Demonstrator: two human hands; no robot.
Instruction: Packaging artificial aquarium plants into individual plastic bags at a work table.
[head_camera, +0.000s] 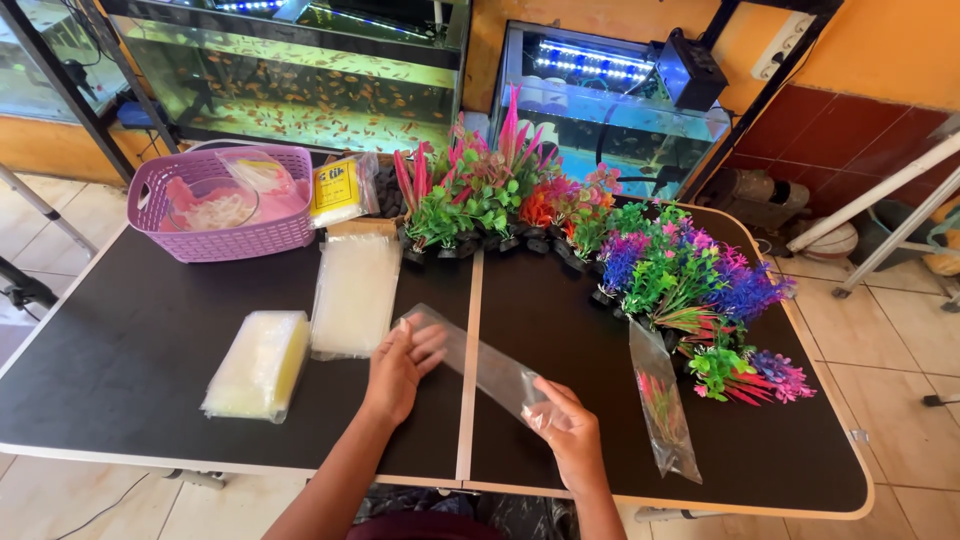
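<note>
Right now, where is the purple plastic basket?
In the head view, the purple plastic basket sits at the far left of the black table, beside a yellow packet and before the fish tank.

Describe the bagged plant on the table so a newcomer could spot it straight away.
Start at the black table and follow the arc of colourful plastic plants to its right end. Just below, right of the right hand, lies a long clear bag with a pink-and-green plant inside. It is the only plant already in a bag; the bag held by both hands is empty.
</note>
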